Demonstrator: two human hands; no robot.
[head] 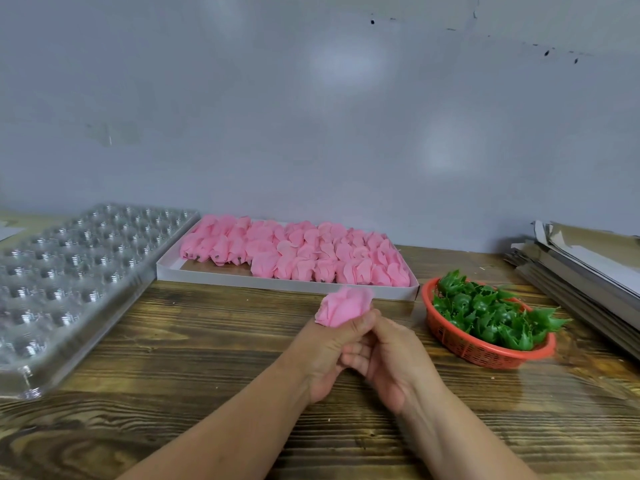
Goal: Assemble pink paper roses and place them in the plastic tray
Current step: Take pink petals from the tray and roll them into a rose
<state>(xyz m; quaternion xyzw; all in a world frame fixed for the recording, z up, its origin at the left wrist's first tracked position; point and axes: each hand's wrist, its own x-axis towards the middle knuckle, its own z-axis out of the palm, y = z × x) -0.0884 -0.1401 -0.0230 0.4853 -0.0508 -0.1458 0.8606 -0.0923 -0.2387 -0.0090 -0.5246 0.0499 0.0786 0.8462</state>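
Observation:
My left hand grips a pink paper rose by its base, the bloom sticking up above my thumb. My right hand is pressed against the left one with its fingers curled at the rose's underside; whatever they hold is hidden. The clear plastic tray with several round cups lies at the left of the wooden table. A white flat box holds several pink rose heads behind my hands. A red basket of green plastic sepals stands at the right.
A stack of cardboard sheets lies at the far right edge. A grey wall closes off the back of the table. Bare wooden tabletop stretches between the tray and my arms.

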